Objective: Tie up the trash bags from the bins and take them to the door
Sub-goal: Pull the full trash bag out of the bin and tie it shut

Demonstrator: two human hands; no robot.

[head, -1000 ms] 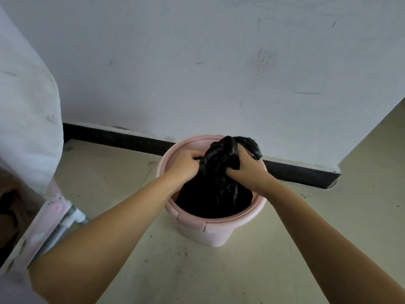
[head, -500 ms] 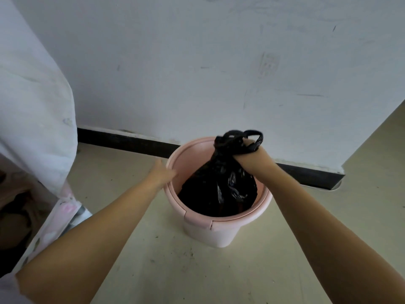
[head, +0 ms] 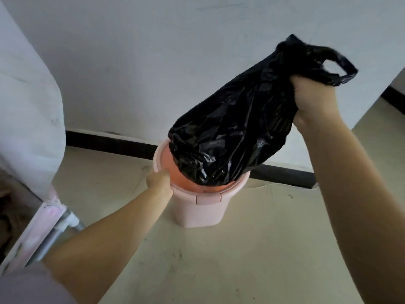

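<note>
One bag [head: 232,128] looks tied and nearly clear of the pink bin [head: 199,207], neck bunched in the clenched right hand [head: 313,99], handle loop above its fingers, left hand [head: 158,182] gripping the rim; carry to the door, other bins left.

wall [head: 197,62] behind bin [head: 201,207], open floor [head: 252,260] ahead
</note>
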